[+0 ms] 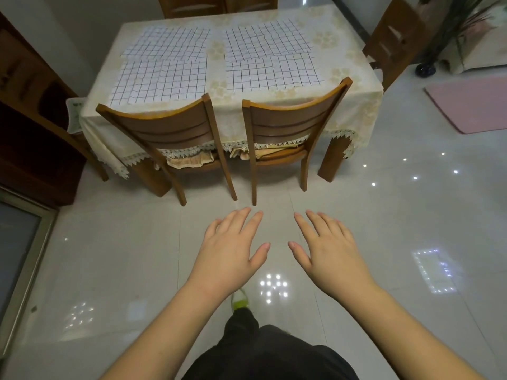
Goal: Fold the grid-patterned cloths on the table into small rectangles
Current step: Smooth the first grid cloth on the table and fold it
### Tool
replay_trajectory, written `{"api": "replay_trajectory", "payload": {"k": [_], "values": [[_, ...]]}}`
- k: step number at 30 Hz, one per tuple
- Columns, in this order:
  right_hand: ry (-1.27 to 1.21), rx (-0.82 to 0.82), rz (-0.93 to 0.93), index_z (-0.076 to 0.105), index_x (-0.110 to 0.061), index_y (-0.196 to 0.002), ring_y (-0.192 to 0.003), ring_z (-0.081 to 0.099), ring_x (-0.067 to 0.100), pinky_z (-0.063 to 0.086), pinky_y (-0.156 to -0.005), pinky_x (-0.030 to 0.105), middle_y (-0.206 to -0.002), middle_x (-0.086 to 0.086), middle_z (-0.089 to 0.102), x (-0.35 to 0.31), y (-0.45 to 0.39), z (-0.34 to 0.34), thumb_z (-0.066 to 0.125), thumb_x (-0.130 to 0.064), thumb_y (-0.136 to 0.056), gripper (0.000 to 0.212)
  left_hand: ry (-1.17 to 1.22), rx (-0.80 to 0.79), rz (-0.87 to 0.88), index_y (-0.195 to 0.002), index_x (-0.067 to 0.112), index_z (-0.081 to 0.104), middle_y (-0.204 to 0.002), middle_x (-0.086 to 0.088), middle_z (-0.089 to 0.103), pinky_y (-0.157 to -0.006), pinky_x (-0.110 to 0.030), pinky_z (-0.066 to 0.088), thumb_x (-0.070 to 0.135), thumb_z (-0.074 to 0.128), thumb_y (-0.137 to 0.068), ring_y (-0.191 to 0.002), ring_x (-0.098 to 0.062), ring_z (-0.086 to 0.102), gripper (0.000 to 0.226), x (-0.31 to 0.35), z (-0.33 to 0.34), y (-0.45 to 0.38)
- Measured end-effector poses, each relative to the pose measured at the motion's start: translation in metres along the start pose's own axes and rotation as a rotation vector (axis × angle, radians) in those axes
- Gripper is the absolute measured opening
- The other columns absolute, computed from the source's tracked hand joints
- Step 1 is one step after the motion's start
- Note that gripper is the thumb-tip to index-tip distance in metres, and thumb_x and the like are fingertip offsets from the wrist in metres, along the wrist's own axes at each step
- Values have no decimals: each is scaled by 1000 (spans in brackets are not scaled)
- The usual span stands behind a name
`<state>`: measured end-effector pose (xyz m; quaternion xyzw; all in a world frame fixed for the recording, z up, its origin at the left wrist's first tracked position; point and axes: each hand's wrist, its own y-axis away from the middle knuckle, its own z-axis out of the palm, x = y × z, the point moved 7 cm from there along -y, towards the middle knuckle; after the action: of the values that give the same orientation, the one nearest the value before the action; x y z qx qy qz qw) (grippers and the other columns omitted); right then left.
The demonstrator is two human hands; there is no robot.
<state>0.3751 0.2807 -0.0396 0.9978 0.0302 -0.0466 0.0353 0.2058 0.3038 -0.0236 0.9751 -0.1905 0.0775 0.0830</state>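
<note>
Grid-patterned cloths, four, lying flat and unfolded on table (354, 64), two-by-two: near-left cloth (162, 79), far-left cloth (167, 42), far-right cloth (267, 39), near-right cloth (274, 74). Left pair touching or slightly overlapping along shared edge; same for right pair; bare strip of tablecloth between left and right pairs. Table draped in cream floral tablecloth (354, 111) with lace trim hanging over edges. Glossy pale tile floor (109, 256) all round, dotted with light reflections. Two wooden chairs pushed in at near side of table: left chair (170, 130), right chair (290, 116), cushions on seats, backs toward camera. More chair backs at far side and far right of table. Dark wooden cabinet (27, 119) at left wall. Pink mat (472, 102) on floor at right; plant with long leaves in top right corner. Dark trousers (269, 355) and one green-yellow shoe (240, 301) at bottom centre. Left hand (233, 256) and right hand (326, 253) held out side by side over floor, palms down, fingers straight and spread, holding nothing, touching nothing, well short of chairs and cloths.
</note>
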Motion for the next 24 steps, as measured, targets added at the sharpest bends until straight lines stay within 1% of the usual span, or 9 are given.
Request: {"api": "replay_trajectory", "payload": {"k": [4,7,10,13,15,18,21,24], "values": [[3,20,11,45,-19,-143,-128,51,27,38,-106,43,-139,7,55,0,-59,-6,26,-56,-94,64,-11,-2,-21,-154,33,11,-161,6,18,-119,-39,13,59,29,-97,-148,-15,16,65,-28,0,-47],[18,22,13,46,-19,-141,-126,53,27,40,-105,43,-138,7,56,-9,-102,-4,28,-56,-93,63,7,4,-30,-154,34,9,-161,6,16,-120,-40,12,59,29,-96,-148,-15,14,66,-53,-4,-84],[15,6,16,46,-19,-142,-126,53,26,40,-105,42,-138,7,56,-20,-146,-6,25,-57,-93,65,24,27,-24,-154,34,11,-161,5,18,-120,-39,13,59,30,-97,-148,-15,14,65,-82,-17,-123],[20,29,32,46,-20,-142,-127,52,26,40,-105,42,-138,7,55,-27,-186,-15,25,-57,-92,66,40,43,-1,-154,33,13,-161,4,20,-119,-40,13,58,32,-96,-148,-16,15,65,-106,-34,-160],[27,37,53,47,-19,-141,-125,54,26,42,-103,42,-137,7,57,-28,-211,-22,27,-57,-92,65,30,36,17,-154,34,12,-161,4,19,-120,-40,13,59,28,-96,-148,-16,15,66,-121,-43,-186],[8,67,72,51,-17,-138,-122,56,28,46,-99,43,-134,9,59,-23,-242,-31,29,-55,-92,64,-12,47,47,-154,34,13,-161,4,20,-118,-43,16,63,13,-89,-147,-17,17,72,-136,-53,-222],[12,83,93,50,-17,-139,-123,55,29,45,-100,43,-135,10,58,-13,-268,-35,31,-55,-93,63,-13,51,66,-154,34,12,-160,4,20,-118,-45,17,62,18,-91,-147,-18,17,69,-139,-62,-257],[12,97,95,50,-18,-139,-124,55,28,44,-101,43,-136,10,57,-1,-300,-38,33,-55,-92,62,-35,64,102,-153,33,15,-159,2,23,-118,-47,17,62,13,-87,-146,-19,20,72,-135,-75,-298]]}}
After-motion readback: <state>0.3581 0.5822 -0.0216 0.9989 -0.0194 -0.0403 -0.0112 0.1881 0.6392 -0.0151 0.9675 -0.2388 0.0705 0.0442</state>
